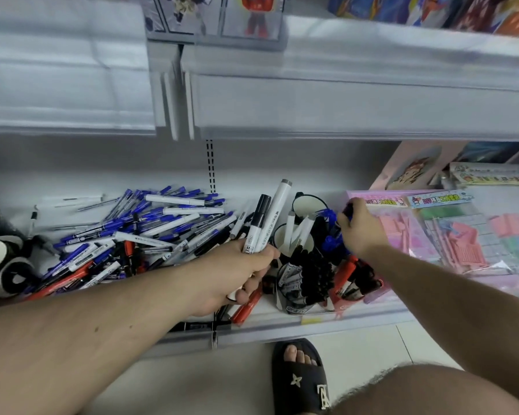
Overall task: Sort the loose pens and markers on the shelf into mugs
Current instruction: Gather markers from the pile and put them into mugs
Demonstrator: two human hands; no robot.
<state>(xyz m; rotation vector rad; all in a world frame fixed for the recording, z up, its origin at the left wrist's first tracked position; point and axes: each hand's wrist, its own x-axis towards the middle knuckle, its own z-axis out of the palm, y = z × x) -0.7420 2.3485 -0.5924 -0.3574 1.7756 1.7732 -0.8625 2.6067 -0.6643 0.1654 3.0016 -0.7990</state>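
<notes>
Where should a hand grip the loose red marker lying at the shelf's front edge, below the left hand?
Pinch the red marker across its exposed lower barrel, coming from above at the shelf's front edge. Its upper end is hidden under the left hand, and the mug of black markers crowds its right side.

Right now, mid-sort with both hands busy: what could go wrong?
1. The left hand grips two upright markers low on their barrels; one could slip back into the loose pile.
2. The right hand reaches over the packed mugs; the forearm might knock the red markers by the shelf edge.
3. The blue-pen mug looks full; another may not seat.
</notes>
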